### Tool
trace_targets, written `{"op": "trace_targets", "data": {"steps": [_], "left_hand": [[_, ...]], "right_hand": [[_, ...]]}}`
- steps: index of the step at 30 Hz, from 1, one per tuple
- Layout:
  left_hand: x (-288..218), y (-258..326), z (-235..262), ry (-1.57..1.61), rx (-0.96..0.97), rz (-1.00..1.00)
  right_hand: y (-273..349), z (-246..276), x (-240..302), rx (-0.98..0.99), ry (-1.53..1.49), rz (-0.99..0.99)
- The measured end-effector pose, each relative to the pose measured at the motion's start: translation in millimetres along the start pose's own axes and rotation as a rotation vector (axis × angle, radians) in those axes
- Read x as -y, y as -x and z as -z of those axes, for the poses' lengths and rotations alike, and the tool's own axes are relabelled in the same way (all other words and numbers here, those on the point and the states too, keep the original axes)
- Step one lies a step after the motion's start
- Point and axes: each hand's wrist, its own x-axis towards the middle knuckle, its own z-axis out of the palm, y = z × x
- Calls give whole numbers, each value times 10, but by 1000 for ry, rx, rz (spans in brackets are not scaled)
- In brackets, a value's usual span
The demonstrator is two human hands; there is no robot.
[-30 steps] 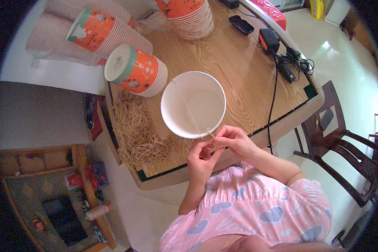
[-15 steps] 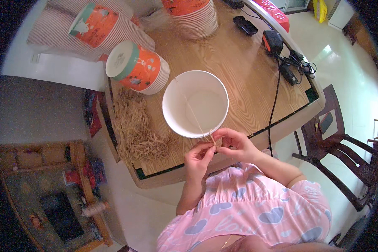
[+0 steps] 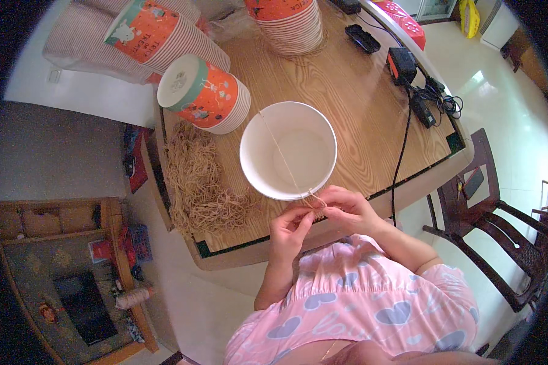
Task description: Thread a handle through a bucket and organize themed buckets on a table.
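A white paper bucket (image 3: 315,141) stands with its mouth up near the table's front edge. A thin tan string (image 3: 279,149) runs across its opening, from the far left rim to the near rim. Just in front of the near rim, my left hand (image 3: 290,231) pinches the string between thumb and fingers. Close beside it, my right hand (image 3: 349,208) also pinches the string, with a small loop showing between the two hands. The fingertips partly hide how the strands cross. To the left lies a tangled heap of tan string (image 3: 195,176).
Nested orange-and-green paper buckets (image 3: 208,97) lie behind the string heap, with more stacks at the back left. Another stack (image 3: 289,27) stands at the far edge. A black-and-orange charger (image 3: 402,66) with cables sits at the right; a dark wooden chair (image 3: 481,201) stands beyond.
My right hand has drawn slightly right and away from my left, widening the string loop between them. The whole view has shifted a little.
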Motion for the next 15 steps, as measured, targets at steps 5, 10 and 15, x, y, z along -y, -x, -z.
{"op": "trace_targets", "data": {"steps": [5, 10, 15], "left_hand": [[-53, -38, -111, 56, -128, -82], [-104, -41, -50, 384, 61, 27], [29, -152, -47, 537, 5, 220]], "right_hand": [[-8, -13, -10, -16, -115, -29], [14, -28, -43, -2, -149, -173], [41, -53, -4, -58, -78, -223]]}}
